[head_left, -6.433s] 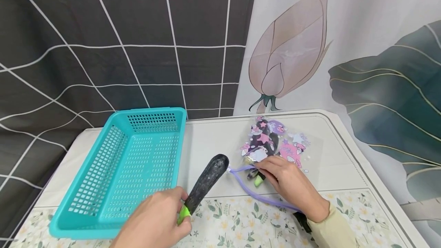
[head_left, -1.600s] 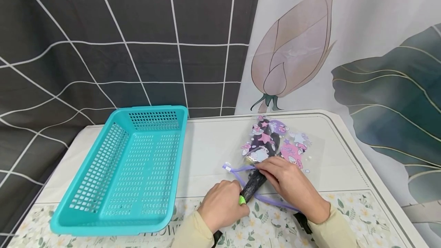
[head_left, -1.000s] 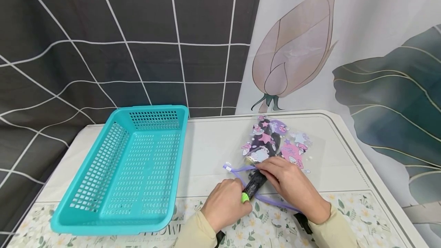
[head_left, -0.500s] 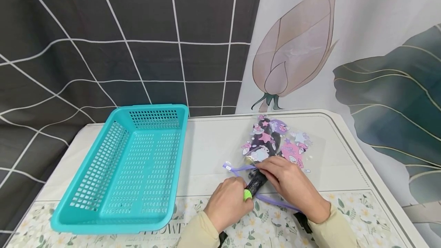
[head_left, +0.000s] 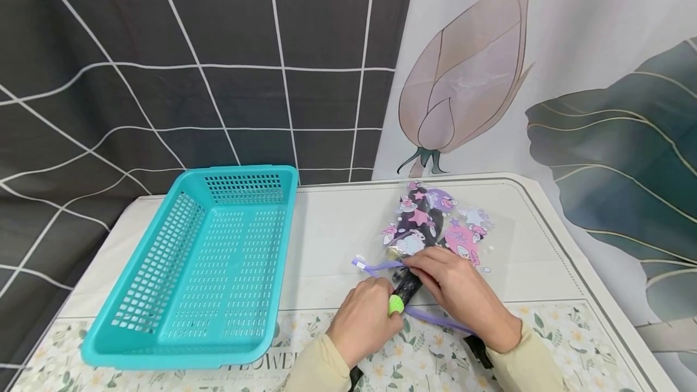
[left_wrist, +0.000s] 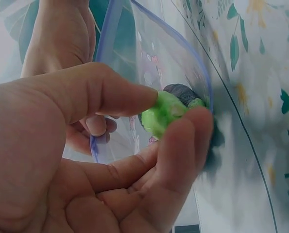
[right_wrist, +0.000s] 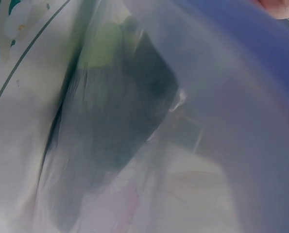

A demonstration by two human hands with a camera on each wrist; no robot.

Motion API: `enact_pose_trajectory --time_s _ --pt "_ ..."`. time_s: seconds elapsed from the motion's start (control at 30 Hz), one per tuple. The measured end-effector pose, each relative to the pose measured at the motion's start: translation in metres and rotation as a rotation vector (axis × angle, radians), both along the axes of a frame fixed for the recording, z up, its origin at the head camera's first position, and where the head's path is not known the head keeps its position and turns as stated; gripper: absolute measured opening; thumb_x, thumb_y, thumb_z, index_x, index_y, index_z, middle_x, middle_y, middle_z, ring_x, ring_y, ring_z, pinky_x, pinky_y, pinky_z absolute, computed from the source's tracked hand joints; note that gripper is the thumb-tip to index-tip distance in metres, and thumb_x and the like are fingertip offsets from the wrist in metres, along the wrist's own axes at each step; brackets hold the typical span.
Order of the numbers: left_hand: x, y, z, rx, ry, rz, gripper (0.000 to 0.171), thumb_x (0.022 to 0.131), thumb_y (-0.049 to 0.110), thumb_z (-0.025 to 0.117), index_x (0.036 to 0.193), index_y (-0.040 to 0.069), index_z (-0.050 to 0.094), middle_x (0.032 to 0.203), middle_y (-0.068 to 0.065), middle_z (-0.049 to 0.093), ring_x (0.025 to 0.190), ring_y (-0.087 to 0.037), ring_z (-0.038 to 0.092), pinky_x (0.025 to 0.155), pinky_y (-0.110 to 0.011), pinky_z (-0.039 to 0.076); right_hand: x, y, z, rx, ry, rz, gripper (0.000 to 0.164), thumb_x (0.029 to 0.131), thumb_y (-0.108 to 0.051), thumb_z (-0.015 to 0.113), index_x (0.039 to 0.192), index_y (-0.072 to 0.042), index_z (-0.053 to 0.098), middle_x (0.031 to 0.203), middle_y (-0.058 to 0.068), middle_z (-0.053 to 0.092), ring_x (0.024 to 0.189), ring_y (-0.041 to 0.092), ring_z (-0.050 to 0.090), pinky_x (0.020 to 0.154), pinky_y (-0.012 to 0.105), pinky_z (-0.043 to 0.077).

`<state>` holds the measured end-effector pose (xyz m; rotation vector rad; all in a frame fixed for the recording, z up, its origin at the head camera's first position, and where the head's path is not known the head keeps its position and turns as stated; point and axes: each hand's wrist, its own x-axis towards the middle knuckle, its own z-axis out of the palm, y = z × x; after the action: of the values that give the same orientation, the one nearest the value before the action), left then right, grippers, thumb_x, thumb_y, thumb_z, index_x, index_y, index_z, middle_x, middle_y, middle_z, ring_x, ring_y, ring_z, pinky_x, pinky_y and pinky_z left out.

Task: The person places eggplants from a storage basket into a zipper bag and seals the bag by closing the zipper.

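Note:
My left hand (head_left: 363, 318) pinches the green stem end (head_left: 396, 304) of a long black eggplant (head_left: 408, 286) between thumb and fingers. The eggplant's far end goes into the mouth of a clear zip bag (head_left: 460, 241) printed with pink and purple cartoons. My right hand (head_left: 463, 295) holds up the bag's purple zip edge (head_left: 383, 265). Through the plastic in the right wrist view, dark eggplant bodies (right_wrist: 110, 111) with a green top show. The left wrist view has the bag's mouth standing open around the green end (left_wrist: 163, 114), with another dark end (left_wrist: 183, 93) beside it.
A turquoise perforated basket (head_left: 274, 295) stands on the left of the table. Under the hands lies a floral tablecloth (head_left: 435, 356). A dark grid curtain (head_left: 234, 101) and a white printed curtain (head_left: 550, 35) hang behind the table.
My left hand has carried the eggplant from beside the basket rightwards to the bag's mouth, then pushed it further in. My right hand has stayed on the bag's edge.

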<state>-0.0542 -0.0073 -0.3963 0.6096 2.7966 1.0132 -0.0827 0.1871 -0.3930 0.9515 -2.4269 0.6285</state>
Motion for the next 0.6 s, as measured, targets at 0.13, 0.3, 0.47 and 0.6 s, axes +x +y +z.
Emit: enact_pose_trajectory --time_s 0.13,0.3,0.47,0.6 --pt "-0.0008 0.001 -0.0016 0.007 0.017 -0.016 0.019 0.071 0.004 0.074 0.087 0.002 0.066 0.072 0.003 0.054 0.061 -0.008 0.048 0.053 -0.023 0.041 -0.0001 0.0 -0.0002 0.002 0.0 -0.001 0.026 0.08 0.002 0.079 0.101 -0.011 0.075 0.099 -0.003 0.071 0.09 0.013 0.067 0.075 0.031 0.056" --pt "-0.0018 0.0023 -0.0019 0.023 0.027 -0.017 0.024 0.07 0.003 0.074 0.094 -0.001 0.069 0.078 -0.001 0.061 0.065 -0.008 0.052 0.056 -0.022 0.044 -0.0004 0.0004 -0.0005 0.006 -0.003 0.0 0.025 0.08 0.002 0.079 0.101 -0.01 0.075 0.099 -0.002 0.071 0.09 0.014 0.067 0.075 0.033 0.057" --pt "-0.0019 0.005 -0.0028 0.024 0.031 0.002 0.03 0.071 0.003 0.074 0.101 -0.003 0.07 0.087 -0.005 0.066 0.07 -0.009 0.056 0.061 -0.022 0.047 -0.0002 0.0011 -0.0004 0.003 -0.006 -0.001 0.026 0.08 0.002 0.079 0.102 -0.01 0.075 0.099 -0.002 0.071 0.091 0.015 0.067 0.076 0.034 0.057" --pt "-0.0024 0.0076 -0.0048 0.024 0.034 0.015 0.03 0.073 0.005 0.076 0.102 -0.002 0.071 0.09 -0.006 0.068 0.073 -0.009 0.058 0.064 -0.023 0.049 0.0002 0.0018 0.0 0.002 -0.01 -0.004 0.026 0.08 0.003 0.078 0.102 -0.01 0.075 0.1 -0.002 0.071 0.091 0.015 0.067 0.076 0.034 0.057"
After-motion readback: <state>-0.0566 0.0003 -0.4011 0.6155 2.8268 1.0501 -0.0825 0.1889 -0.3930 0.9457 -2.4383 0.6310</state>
